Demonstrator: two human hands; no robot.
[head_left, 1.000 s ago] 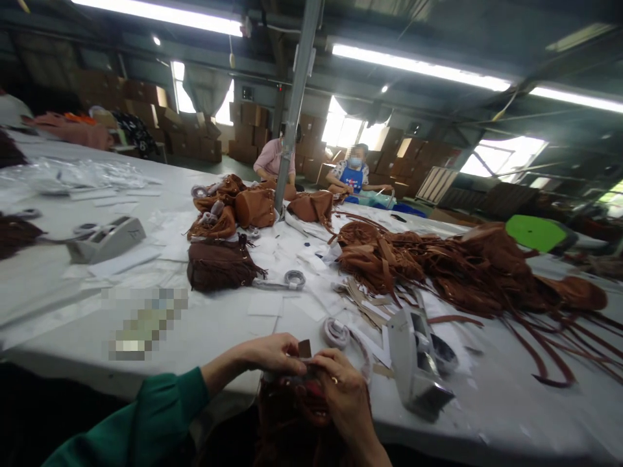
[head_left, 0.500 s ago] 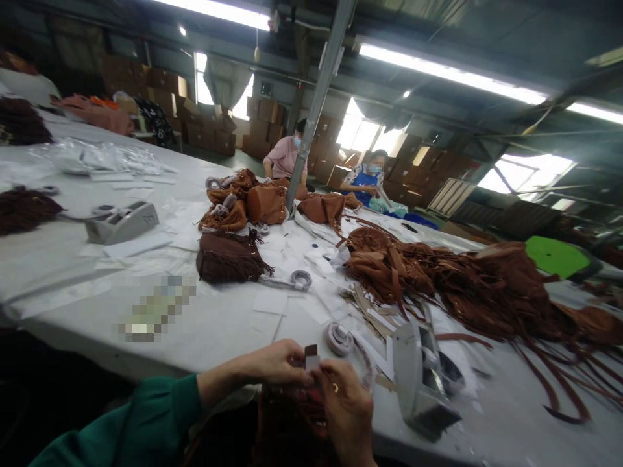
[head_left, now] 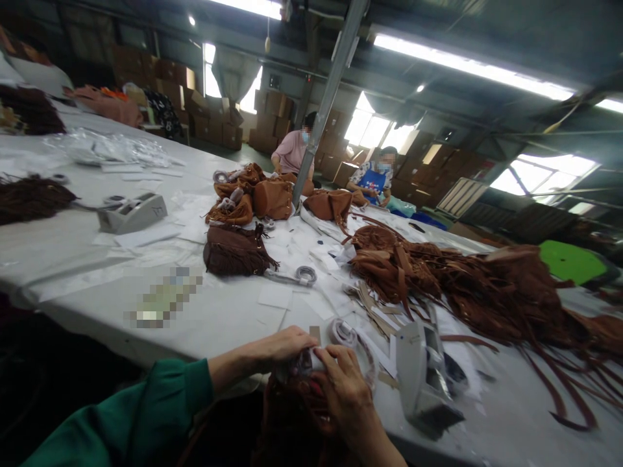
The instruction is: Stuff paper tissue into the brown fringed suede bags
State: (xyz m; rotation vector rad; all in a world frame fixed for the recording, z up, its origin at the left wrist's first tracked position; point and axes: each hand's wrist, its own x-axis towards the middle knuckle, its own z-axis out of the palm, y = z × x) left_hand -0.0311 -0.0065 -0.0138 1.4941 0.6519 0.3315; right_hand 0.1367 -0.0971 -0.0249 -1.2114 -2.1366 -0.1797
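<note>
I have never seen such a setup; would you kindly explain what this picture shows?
There is no machine: one camera on a person's head looks down at their bare hands. The left hand, in a green sleeve, and the right hand both grip the top of a dark fringed bag at the edge of the white table; a small brown tab sticks up between them. Nearby lie a grey tape dispenser and a pile of brown fringed bags. Two co-workers are at the far end.
</note>
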